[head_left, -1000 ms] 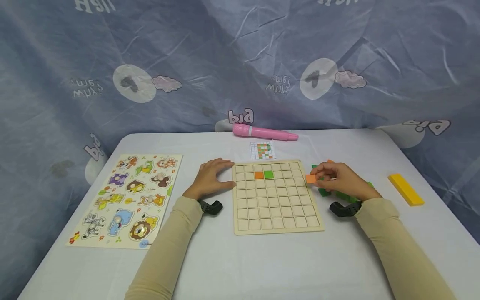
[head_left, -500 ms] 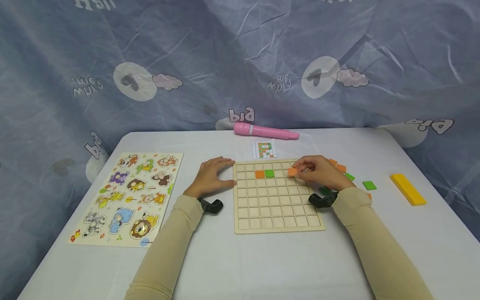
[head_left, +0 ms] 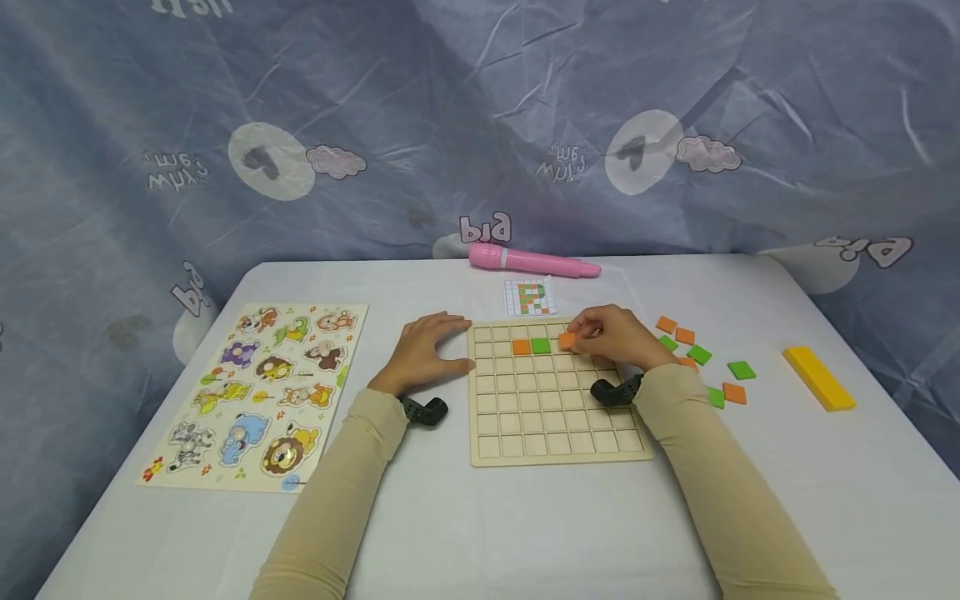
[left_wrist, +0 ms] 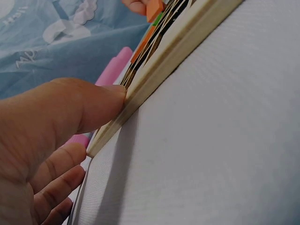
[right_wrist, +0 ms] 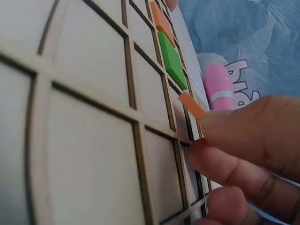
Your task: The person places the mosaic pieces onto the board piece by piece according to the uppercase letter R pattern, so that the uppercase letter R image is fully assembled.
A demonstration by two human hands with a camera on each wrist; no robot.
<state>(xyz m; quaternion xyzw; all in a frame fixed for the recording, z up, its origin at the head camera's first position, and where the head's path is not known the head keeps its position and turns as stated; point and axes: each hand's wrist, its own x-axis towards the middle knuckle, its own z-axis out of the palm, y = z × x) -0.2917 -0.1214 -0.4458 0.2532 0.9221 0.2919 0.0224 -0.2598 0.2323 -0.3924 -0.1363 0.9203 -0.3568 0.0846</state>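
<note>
A wooden grid board [head_left: 525, 425] lies on the table, with an orange tile [head_left: 521, 347] and a green tile [head_left: 541, 345] side by side in its second row. My right hand [head_left: 617, 335] pinches another orange tile [head_left: 566, 341] between thumb and fingers, just right of the green one. In the right wrist view that held tile [right_wrist: 191, 105] is tilted over a cell. My left hand [head_left: 420, 354] touches the board's left edge with its thumb, fingers spread; the left wrist view shows the thumb [left_wrist: 101, 105] against the edge.
Behind the board lie a small pattern card [head_left: 529, 297] and a pink microphone-shaped toy [head_left: 534, 261]. Loose orange and green tiles [head_left: 699, 355] are scattered right of the board, beside a yellow block [head_left: 818, 379]. An animal puzzle board [head_left: 255, 396] lies at left.
My right hand has carried the orange tile leftward from the loose tiles to a spot over the board, near the green tile. My left hand has stayed at the board's edge.
</note>
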